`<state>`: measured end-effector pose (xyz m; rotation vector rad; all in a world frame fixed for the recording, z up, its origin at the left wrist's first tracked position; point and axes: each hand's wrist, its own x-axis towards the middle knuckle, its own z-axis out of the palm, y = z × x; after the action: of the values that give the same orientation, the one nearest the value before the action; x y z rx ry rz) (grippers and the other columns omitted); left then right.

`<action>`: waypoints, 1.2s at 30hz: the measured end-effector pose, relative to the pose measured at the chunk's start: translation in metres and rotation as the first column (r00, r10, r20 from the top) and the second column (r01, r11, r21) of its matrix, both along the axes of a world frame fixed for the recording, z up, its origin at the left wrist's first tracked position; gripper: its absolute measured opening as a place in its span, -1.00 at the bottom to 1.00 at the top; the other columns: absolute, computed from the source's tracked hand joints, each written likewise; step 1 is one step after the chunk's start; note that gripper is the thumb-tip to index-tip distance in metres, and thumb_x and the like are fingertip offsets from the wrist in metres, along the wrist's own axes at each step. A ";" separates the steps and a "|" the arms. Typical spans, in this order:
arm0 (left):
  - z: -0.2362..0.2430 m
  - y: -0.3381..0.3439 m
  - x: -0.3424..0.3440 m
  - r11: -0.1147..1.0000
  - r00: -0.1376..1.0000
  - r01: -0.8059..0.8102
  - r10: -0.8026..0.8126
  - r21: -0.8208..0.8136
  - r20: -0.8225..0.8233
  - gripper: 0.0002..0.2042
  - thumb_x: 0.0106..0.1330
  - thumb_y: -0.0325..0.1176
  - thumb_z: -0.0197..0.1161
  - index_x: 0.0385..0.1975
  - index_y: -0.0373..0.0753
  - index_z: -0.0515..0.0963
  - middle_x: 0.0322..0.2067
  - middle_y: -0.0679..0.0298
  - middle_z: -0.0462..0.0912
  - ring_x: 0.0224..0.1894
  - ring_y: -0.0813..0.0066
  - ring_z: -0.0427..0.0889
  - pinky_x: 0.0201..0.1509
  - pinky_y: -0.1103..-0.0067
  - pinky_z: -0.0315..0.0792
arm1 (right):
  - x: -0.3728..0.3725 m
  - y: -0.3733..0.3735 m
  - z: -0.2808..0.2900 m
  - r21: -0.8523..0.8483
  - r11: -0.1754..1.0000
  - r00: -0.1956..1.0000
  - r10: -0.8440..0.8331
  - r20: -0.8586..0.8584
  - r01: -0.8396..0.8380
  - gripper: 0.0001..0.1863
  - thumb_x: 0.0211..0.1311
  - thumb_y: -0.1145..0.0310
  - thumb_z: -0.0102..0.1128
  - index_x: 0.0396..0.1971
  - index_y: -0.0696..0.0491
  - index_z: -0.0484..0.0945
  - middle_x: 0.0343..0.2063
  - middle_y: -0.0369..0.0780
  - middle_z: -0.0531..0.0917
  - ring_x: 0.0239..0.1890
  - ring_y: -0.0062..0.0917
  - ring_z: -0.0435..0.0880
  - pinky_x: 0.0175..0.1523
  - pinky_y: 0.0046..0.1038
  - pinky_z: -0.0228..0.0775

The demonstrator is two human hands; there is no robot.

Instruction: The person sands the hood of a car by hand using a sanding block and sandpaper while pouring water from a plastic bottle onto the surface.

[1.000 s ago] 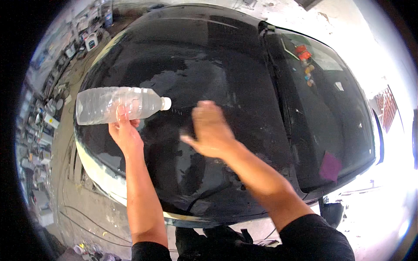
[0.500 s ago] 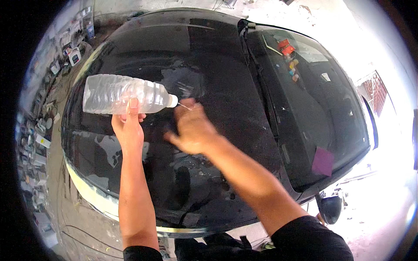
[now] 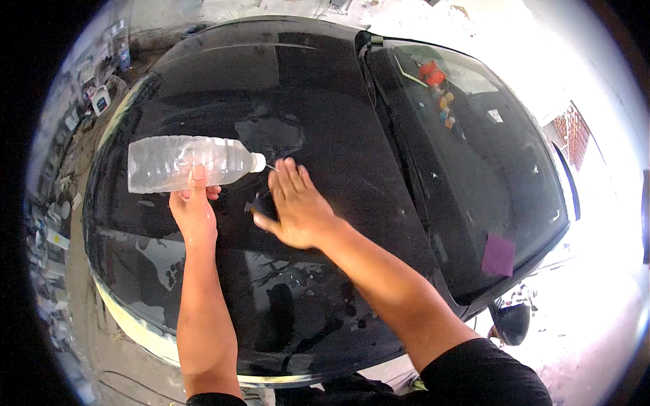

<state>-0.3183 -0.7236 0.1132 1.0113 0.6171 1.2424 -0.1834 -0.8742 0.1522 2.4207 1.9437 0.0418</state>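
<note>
My left hand (image 3: 195, 203) is closed around a clear plastic bottle (image 3: 179, 166) with a white cap, held on its side above the black car hood (image 3: 318, 88). A thin stream of water leaves the cap toward the fingertips of my right hand (image 3: 294, 203). That hand lies flat on the hood, palm down, thumb spread to the left. Something small and dark shows beside the thumb; whether it is an object or a wet reflection, I cannot tell. Wet patches and drops cover the hood around both hands.
Right of the hood is the windshield (image 3: 467, 162), with a purple square sheet (image 3: 498, 255) near its lower corner. A side mirror (image 3: 511, 321) sticks out at lower right. Pale yellow patches run along the hood's front edge. Cluttered containers, one a white jug (image 3: 100, 101), line the left side.
The bottle has tipped less and sits slightly lower, and my left hand moved down with it. My right hand, blurred before, now shows clearly with its fingers stretched out.
</note>
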 end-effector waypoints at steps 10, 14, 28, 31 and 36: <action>0.001 -0.006 0.014 0.986 0.985 0.130 -0.117 -0.102 0.126 -0.70 0.31 -0.28 0.31 -0.09 -0.33 0.51 -0.32 0.26 0.63 -0.37 0.51 0.57 -0.25 0.57 0.43 | 0.101 -0.021 0.030 -0.001 0.939 0.939 -0.344 0.011 0.344 -0.17 0.33 -0.13 -0.02 0.25 0.36 0.20 0.36 0.19 0.10 0.47 -0.05 -0.04 0.49 -0.14 -0.19; -0.006 0.000 0.007 0.992 0.986 0.124 -0.119 -0.030 0.120 -0.69 0.27 -0.39 0.34 -0.04 -0.34 0.51 -0.24 0.28 0.64 -0.30 0.53 0.59 -0.20 0.58 0.42 | 0.000 0.018 -0.003 0.097 0.993 0.997 0.071 -0.003 -0.070 -0.09 0.34 -0.22 -0.12 0.26 0.42 0.16 0.34 0.23 0.12 0.46 0.00 -0.04 0.51 -0.12 -0.25; 0.003 0.002 0.009 0.995 0.989 -0.004 0.018 -0.098 0.146 -0.58 0.17 -0.56 0.39 0.03 -0.43 0.44 -0.06 0.17 0.57 -0.04 0.46 0.59 0.13 0.52 0.50 | 0.033 0.048 0.008 -0.027 1.000 1.000 -0.011 0.007 0.011 -0.04 0.34 -0.25 -0.19 0.31 0.43 0.06 0.37 0.24 0.02 0.48 0.01 -0.13 0.52 -0.12 -0.32; 0.003 0.008 0.003 0.993 0.987 -0.037 0.054 -0.113 0.150 -0.58 0.19 -0.53 0.39 0.04 -0.42 0.44 -0.03 0.15 0.55 -0.03 0.44 0.59 0.14 0.51 0.50 | 0.005 -0.028 0.003 0.074 0.979 0.978 0.194 -0.080 -0.188 -0.05 0.33 -0.27 -0.16 0.31 0.36 0.10 0.38 0.19 0.04 0.47 0.04 -0.08 0.50 -0.06 -0.26; 0.006 0.000 0.015 0.991 0.986 -0.035 0.056 -0.131 0.159 -0.57 0.22 -0.47 0.39 0.06 -0.41 0.43 0.01 0.13 0.53 0.02 0.42 0.57 0.17 0.52 0.48 | 0.131 -0.050 0.025 0.001 0.949 0.949 -0.315 0.015 0.315 -0.09 0.35 -0.17 -0.09 0.35 0.34 0.00 0.42 0.15 -0.07 0.49 -0.04 -0.16 0.51 -0.09 -0.28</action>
<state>-0.3034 -0.7236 0.1194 0.7851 0.5875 1.2941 -0.0521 -0.9246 0.1768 2.6867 1.5256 0.0491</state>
